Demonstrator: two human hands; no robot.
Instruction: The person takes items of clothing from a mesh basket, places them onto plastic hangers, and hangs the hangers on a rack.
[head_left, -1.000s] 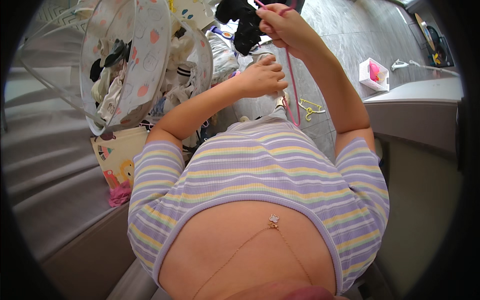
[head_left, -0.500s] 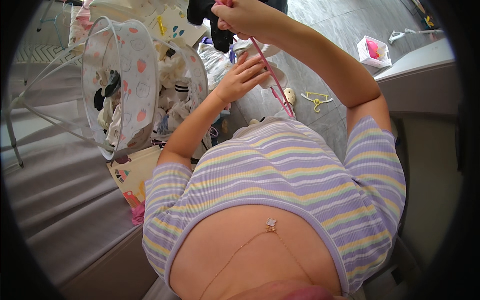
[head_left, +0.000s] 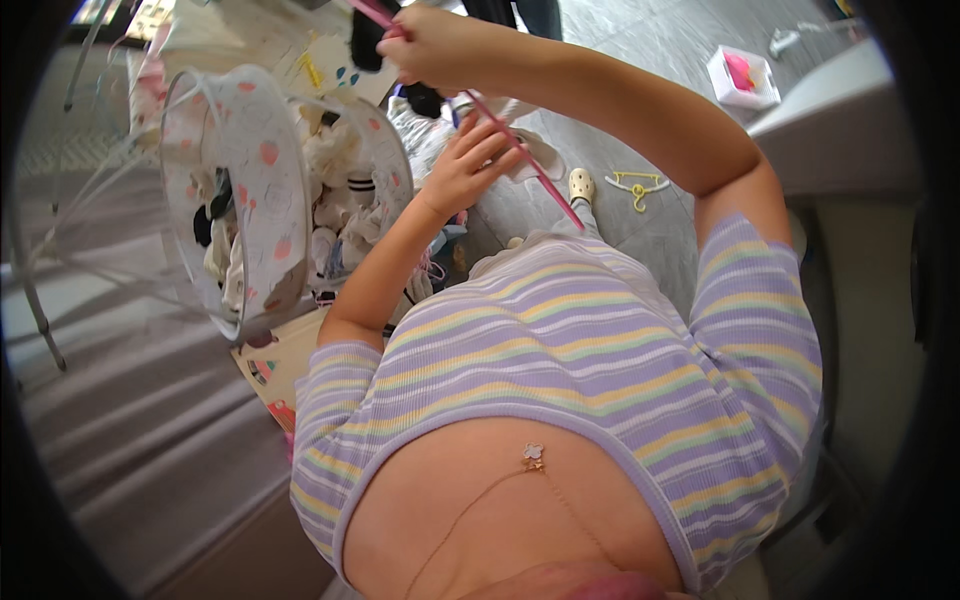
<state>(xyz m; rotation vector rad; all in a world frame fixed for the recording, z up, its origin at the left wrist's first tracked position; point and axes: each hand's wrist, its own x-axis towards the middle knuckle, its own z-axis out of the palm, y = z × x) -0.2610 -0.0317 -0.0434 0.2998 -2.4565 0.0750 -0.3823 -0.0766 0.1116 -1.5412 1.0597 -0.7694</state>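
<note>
My right hand [head_left: 425,45] is closed round a thin pink clothes hanger [head_left: 540,178], held aslant from the top left down toward my shirt. Black cloth [head_left: 368,42] hangs beside that hand; its full shape is cut off by the upper edge. Lower down, my left hand [head_left: 468,168] is open, its fingers stretched out next to the hanger's bar. Whether the fingertips touch the bar or the cloth behind I cannot tell. A smaller dark piece of cloth [head_left: 424,98] shows just above the left fingers.
A mesh laundry basket [head_left: 265,185] with strawberry prints lies on its side at left, filled with clothes. On the grey tiled floor are a yellow-and-white hanger [head_left: 637,188], a cream clog [head_left: 581,184] and a white basket [head_left: 742,80] holding something pink. Metal rack legs [head_left: 32,300] stand far left.
My right hand has moved left and slightly down with the pink hanger, and the black cloth has shifted left too. The left hand has moved slightly left, its fingers still spread.
</note>
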